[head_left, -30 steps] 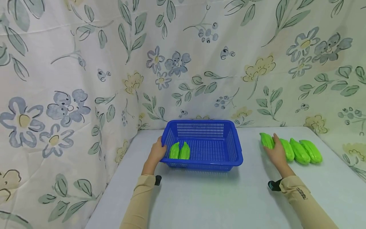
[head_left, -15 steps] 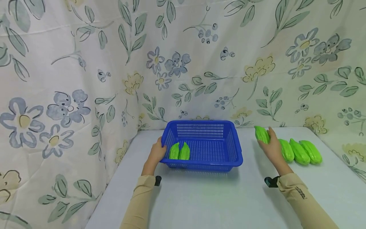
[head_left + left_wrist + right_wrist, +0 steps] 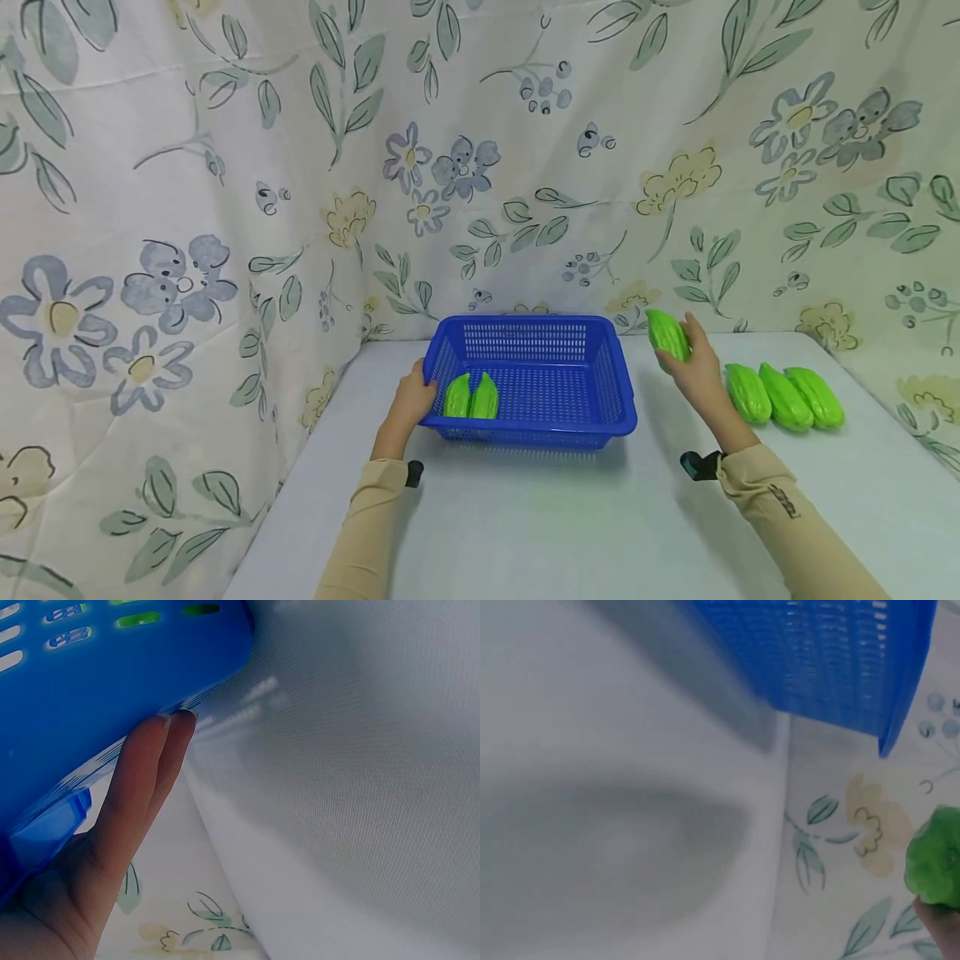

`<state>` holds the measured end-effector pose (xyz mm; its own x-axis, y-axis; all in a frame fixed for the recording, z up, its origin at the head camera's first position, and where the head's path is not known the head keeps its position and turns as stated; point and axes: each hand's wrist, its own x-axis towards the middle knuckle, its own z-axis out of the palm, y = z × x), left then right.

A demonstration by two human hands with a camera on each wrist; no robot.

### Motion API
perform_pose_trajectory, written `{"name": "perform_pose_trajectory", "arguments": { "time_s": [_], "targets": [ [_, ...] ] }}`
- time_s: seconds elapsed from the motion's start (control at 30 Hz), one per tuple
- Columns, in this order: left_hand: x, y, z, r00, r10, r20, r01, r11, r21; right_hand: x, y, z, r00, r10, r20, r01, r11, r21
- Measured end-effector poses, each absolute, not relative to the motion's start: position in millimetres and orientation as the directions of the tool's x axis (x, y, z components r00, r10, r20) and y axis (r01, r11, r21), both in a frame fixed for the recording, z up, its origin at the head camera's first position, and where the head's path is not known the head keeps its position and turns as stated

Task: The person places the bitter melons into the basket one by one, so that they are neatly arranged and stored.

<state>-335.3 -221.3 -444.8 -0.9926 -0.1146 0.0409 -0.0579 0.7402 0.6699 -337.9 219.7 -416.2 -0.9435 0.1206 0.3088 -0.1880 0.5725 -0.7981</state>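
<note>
A blue plastic basket [image 3: 525, 423] with slotted walls stands on the table. My left hand [image 3: 409, 400] holds its left side; in the left wrist view the fingers [image 3: 139, 780] lie against the outer wall. Inside, at the front left, two green bitter melons [image 3: 471, 397] lie side by side. My right hand [image 3: 701, 371] grips another bitter melon [image 3: 667, 335] above the table, just right of the basket. Only part of this bitter melon [image 3: 937, 859] and a bit of finger show at the edge of the right wrist view.
Three more bitter melons [image 3: 786, 398] lie in a row on the right of the white table [image 3: 540, 525]. A floral cloth [image 3: 525, 167] hangs behind and along the sides.
My right hand has lifted the bitter melon off the right-hand row and carried it left and up toward the basket. The left hand and basket have stayed put.
</note>
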Motion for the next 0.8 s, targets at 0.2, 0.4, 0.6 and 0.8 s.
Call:
{"name": "perform_pose_trajectory", "arguments": {
  "time_s": [0.2,0.4,0.6,0.8],
  "targets": [
    [-333.8,-221.0,-443.7,-0.992,-0.113,0.053,-0.048,0.738,0.673,-334.3,205.6,-402.9,-0.936,0.089,0.339,-0.236,0.556,-0.797],
    [-333.7,-220.9,-444.2,-0.992,-0.11,0.062,-0.04,0.738,0.674,-333.8,189.8,-395.2,-0.922,0.064,0.382,-0.292,0.532,-0.795],
    [-334.2,-221.0,-444.3,-0.992,-0.112,0.056,-0.046,0.743,0.668,-335.3,170.4,-388.2,-0.922,0.033,0.386,-0.318,0.506,-0.802],
    [-334.4,-221.1,-443.8,-0.993,-0.11,0.053,-0.047,0.744,0.667,-336.6,149.4,-380.4,-0.927,-0.013,0.374,-0.332,0.492,-0.805]
  ]
}}
